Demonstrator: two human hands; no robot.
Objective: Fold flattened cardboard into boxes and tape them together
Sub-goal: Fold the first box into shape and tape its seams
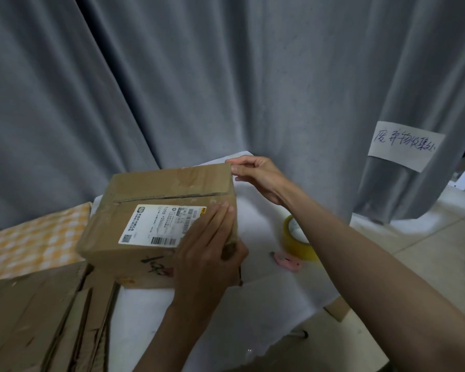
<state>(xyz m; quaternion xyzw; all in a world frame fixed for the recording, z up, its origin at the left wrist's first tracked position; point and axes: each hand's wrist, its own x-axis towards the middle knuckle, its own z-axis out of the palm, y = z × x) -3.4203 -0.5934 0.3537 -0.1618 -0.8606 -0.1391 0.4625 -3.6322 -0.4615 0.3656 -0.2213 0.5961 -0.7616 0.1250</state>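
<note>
Grey curtain point(172, 76) behind; handwritten paper label point(406, 146) pinned on it; checkered cloth point(32, 242) at left.

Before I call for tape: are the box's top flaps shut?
Shut: both flaps of the box lie flat, meeting at a dark seam; the left hand presses one down.

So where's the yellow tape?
In the head view the tape roll sits on the white table, right of the box, just under the right forearm, with a small pink thing beside it.
</note>
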